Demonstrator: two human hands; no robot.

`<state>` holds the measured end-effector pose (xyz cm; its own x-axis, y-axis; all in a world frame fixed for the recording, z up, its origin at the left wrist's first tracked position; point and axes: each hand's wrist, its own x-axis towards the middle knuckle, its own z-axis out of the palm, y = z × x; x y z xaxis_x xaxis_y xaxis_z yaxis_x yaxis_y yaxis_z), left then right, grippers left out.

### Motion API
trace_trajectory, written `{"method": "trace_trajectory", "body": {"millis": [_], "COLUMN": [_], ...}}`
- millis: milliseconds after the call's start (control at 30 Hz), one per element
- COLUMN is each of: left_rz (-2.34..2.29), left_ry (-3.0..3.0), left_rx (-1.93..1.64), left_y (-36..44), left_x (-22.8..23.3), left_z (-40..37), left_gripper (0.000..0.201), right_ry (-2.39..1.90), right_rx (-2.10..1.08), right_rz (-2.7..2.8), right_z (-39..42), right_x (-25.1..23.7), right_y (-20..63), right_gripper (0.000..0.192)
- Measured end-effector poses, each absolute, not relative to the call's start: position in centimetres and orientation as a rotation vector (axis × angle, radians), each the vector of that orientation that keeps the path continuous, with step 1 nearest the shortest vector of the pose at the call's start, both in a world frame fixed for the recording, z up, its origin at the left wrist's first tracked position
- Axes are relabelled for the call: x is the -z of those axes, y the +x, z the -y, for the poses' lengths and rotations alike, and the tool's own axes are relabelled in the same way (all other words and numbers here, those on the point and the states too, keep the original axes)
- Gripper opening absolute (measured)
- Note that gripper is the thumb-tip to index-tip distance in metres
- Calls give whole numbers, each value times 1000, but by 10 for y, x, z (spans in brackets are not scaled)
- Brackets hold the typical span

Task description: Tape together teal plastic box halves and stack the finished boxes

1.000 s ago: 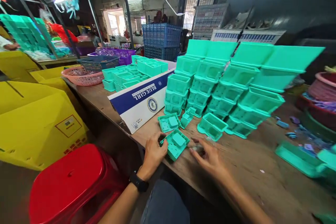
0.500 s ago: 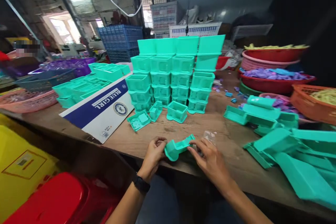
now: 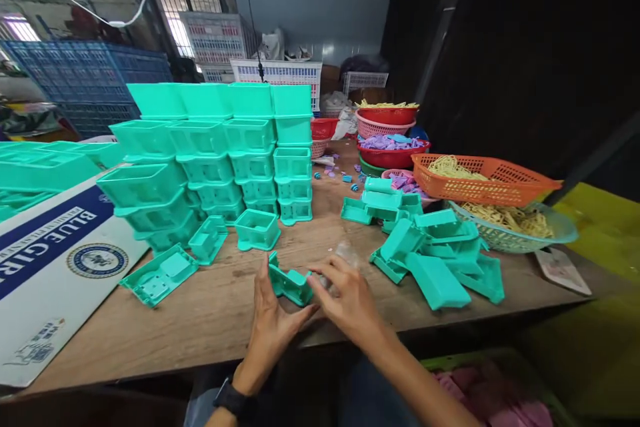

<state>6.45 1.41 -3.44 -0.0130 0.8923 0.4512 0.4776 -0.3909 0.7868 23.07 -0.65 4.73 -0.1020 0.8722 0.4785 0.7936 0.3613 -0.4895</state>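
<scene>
A teal plastic housing part [image 3: 291, 285], with an upright end and a raised block, is held near the front of the wooden table. My left hand [image 3: 273, 323] grips it, fingers along its left end and thumb beneath the near side. The fingertips of my right hand [image 3: 345, 297] press together at the part's right end; whether anything small is between them is hidden. A crumpled clear plastic piece [image 3: 346, 252] lies just behind my right hand. Beyond the part sit a small open teal box [image 3: 257, 229], a narrow teal piece [image 3: 208, 240] and a flat teal tray [image 3: 161, 275].
Stacked teal boxes [image 3: 205, 153] rise at the back left, beside a white-and-blue carton [image 3: 75, 273]. Loose teal parts [image 3: 430, 247] are heaped at right. Behind them stand an orange basket [image 3: 520, 177] with yellow strips and a red basket [image 3: 393, 157] with purple pieces.
My view has swung to the right. The teal part has been turned in my hands; my left hand now spreads around it, thumb beneath, while my right hand stays at its right end.
</scene>
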Motion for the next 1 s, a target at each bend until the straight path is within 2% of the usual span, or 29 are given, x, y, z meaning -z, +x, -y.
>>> {"method": "trace_trajectory", "body": {"millis": [167,300,433,533,667,767,900,1000], "left_rz": [-1429,-1379,-1197,-1137,-1110,-1086,-1204,-1267], "left_ry": [1755,1699,1721,1732,1719,1725,1945,2245], "left_rx": [-1413,-1362,-1168,-1029,-957,-926,-1016,-1060], "left_y": [68,59,35,11,-15,-23,-15,3], "left_x": [35,33,25,14,-1,-8,-15,-21], "left_z": [-27,-30,-28,-23,-15,-9,3,16], "left_gripper": [99,96,94,94,94,94,105,88], "right_ry": [-1693,-2065,-2205,-2079,-1884,-1631,-1374,-1269], "right_rx": [155,491,452,420,420,355,140,37], "right_rz": [1598,1437,1415,1343,1260,1586,2044,2128], "right_z": [34,59,78,92,104,97,69,43], "right_x": [-38,-2,27,18,-5,3,28,36], "right_y": [332,406,432,413,368,344,328,322], "right_gripper": [35,60,76,86,84,82,72,69]}}
